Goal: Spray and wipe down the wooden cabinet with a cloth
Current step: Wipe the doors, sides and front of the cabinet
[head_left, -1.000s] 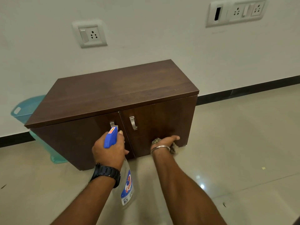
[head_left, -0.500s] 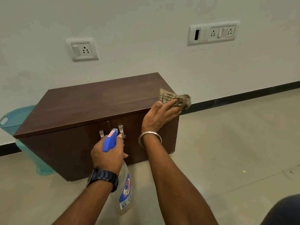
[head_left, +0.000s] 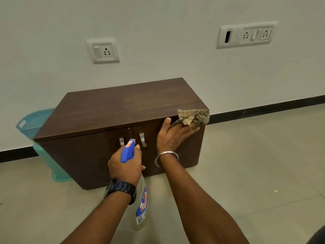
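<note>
A low dark wooden cabinet [head_left: 109,110] with two doors and two metal handles stands against the wall. My right hand [head_left: 173,134] presses a crumpled checked cloth [head_left: 194,117] against the top right front corner of the cabinet, fingers spread over the right door. My left hand [head_left: 125,164] grips a clear spray bottle [head_left: 142,208] by its blue trigger head, nozzle pointing toward the gap between the doors, bottle hanging below the wrist.
A teal plastic basket [head_left: 30,120] stands on the floor behind the cabinet's left end. Two socket plates [head_left: 102,51] [head_left: 246,35] are on the white wall. Pale floor tiles spread to the right and front.
My right hand rose with the cloth from the bottom of the right door to the top right corner. The spray bottle stayed in my left hand, in front of the handles.
</note>
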